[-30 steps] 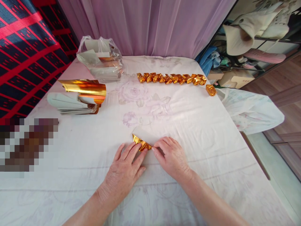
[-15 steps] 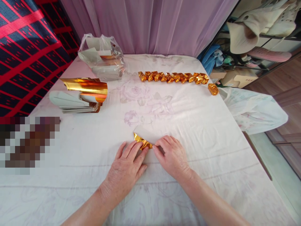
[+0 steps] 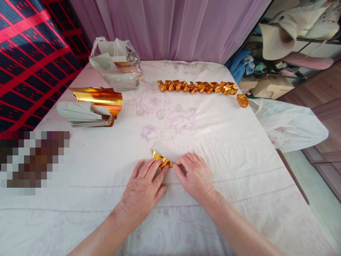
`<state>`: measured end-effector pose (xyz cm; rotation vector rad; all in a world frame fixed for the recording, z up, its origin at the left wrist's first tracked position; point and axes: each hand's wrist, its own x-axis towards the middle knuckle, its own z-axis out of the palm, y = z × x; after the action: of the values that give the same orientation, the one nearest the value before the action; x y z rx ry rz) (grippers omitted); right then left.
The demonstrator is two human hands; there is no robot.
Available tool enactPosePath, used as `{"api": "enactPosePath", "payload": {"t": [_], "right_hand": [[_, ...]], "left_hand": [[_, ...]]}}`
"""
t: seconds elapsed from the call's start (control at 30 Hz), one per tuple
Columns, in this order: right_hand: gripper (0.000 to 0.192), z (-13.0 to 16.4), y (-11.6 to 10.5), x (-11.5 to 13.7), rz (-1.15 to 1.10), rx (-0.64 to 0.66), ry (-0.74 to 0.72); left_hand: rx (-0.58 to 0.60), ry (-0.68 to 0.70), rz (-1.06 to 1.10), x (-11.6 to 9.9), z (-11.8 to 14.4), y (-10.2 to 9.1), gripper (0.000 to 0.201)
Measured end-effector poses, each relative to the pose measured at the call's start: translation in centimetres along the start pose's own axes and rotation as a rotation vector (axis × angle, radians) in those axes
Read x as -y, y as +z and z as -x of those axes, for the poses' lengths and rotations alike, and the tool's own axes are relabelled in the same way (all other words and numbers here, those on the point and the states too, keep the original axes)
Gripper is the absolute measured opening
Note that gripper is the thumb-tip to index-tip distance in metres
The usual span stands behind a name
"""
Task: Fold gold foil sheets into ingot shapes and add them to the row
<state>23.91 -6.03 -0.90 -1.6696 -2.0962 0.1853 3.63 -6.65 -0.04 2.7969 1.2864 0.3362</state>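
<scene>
A sheet of gold foil paper (image 3: 157, 155) lies on the table in front of me, partly folded so that a gold strip shows along a pale backing. My left hand (image 3: 145, 186) rests flat over its near side, fingers spread and fingertips pressing on the gold strip. At the strip's right corner, my right hand (image 3: 195, 176) has its thumb and forefinger pinched on the paper; its other fingers are curled. Part of the sheet is hidden under my left fingers.
Folded gold ingots (image 3: 198, 87) stand in a row at the back, with a single ingot (image 3: 242, 101) at its right end. Left are a stack of foil paper (image 3: 90, 113) and a clear plastic bag (image 3: 117, 67) of sheets. A white bag (image 3: 295, 122) hangs by the right edge.
Both hands keep the same hold on the foil paper. The whole view has shifted very slightly; nothing on the table has visibly moved.
</scene>
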Motion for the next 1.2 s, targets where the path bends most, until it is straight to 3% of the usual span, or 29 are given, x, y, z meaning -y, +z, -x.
{"api": "enactPosePath", "payload": {"t": [0.27, 0.57, 0.93, 1.2], "right_hand": [[0.006, 0.0, 0.0, 0.1, -0.052, 0.033, 0.047], [0.013, -0.1, 0.1, 0.6, -0.067, 0.050, 0.028], [0.004, -0.5, 0.4, 1.3, -0.059, 0.057, 0.150], [0.015, -0.6, 0.6, 0.5, -0.184, 0.093, 0.185]], "left_hand": [[-0.012, -0.002, 0.007, 0.0, -0.1, -0.1, 0.041], [0.021, -0.002, 0.025, 0.0, 0.0, 0.0, 0.042], [0.010, 0.009, 0.036, 0.3, -0.2, 0.2, 0.043], [0.023, 0.067, 0.106, 2.0, -0.3, 0.3, 0.038]]}}
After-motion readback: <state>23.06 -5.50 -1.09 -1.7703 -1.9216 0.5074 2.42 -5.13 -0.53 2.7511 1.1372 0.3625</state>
